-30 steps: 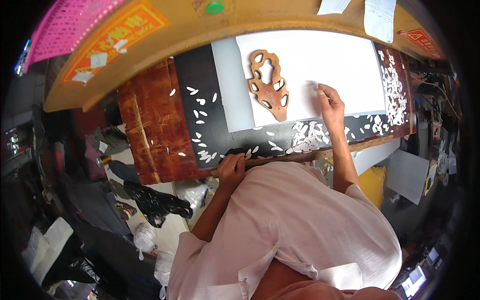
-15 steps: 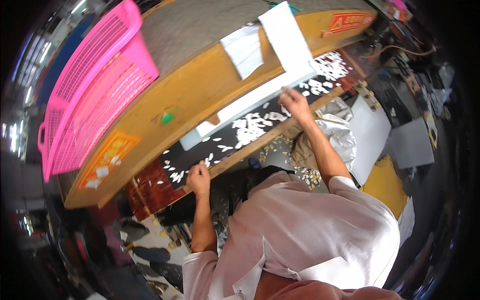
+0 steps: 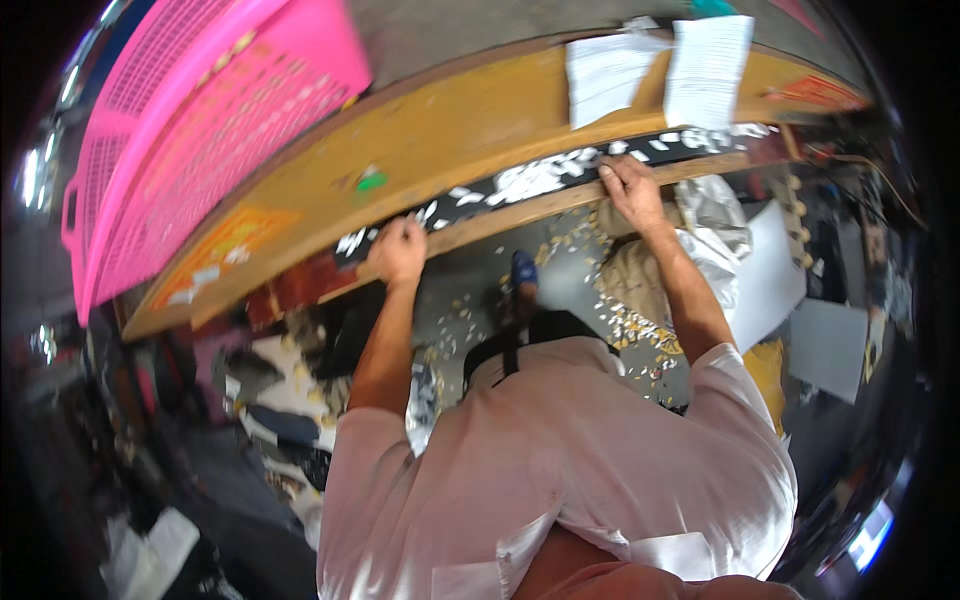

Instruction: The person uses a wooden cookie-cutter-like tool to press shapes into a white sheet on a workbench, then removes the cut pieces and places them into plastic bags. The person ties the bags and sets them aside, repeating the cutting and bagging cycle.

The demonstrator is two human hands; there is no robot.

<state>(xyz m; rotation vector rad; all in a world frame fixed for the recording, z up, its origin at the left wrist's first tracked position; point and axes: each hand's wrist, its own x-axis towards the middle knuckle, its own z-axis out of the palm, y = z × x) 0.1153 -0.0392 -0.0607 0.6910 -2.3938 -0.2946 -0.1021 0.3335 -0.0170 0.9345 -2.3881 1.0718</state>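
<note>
A long wooden strip [image 3: 500, 217] runs along the near edge of a dark work surface [image 3: 470, 208] strewn with small white flat pieces [image 3: 535, 180]. My left hand [image 3: 400, 250] is closed over the strip's left part; its fingers are curled and slightly blurred, and whatever they hold is hidden. Farther right, my right hand [image 3: 632, 190] has its bent fingers over the strip, tips reaching the dark surface beside the white pieces.
Behind the surface stands a yellow-brown board [image 3: 450, 125] carrying two white papers [image 3: 708, 70] and a green blob [image 3: 371, 180]. A pink basket [image 3: 230, 150] fills the upper left. Crumpled sacks [image 3: 715, 225] sit right, near scattered scraps [image 3: 640, 325] on the floor.
The view has shifted, and the pale bar behind the white pieces no longer shows. My right hand has come down onto the wooden strip; my left stays closed at its left part.
</note>
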